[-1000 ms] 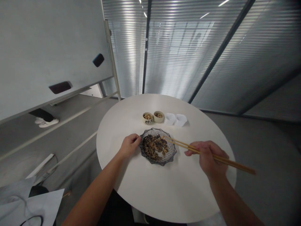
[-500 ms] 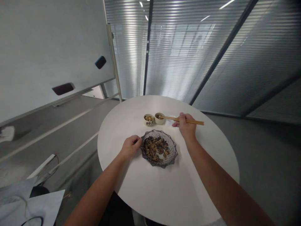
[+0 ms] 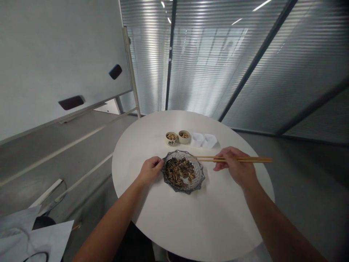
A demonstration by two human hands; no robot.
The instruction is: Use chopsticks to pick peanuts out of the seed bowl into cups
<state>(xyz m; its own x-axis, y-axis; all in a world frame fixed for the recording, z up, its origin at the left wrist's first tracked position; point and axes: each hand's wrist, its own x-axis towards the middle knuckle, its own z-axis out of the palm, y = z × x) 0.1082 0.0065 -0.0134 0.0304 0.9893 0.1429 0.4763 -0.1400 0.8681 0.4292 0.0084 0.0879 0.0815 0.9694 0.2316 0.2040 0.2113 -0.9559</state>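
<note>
The left hand (image 3: 149,170) is pinching the rim of a glass dish (image 3: 202,177) of seeds (image 3: 180,171) on the desk (image 3: 191,218). The right hand (image 3: 236,168) is gripping chopsticks (image 3: 207,158), tips hovering above the dish's far edge. Pinching one seed would need them lowered.

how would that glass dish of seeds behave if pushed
Probably stiff and breakable: the glass dish looks scalloped and clear. Likely slides rather than tips, being low and wide; the left hand touches its rim. Loose seeds may scatter.

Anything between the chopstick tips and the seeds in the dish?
Nothing visible. The chopsticks in the right hand reach over the glass dish's far rim, near the seeds; the left hand holds its left rim.
</note>
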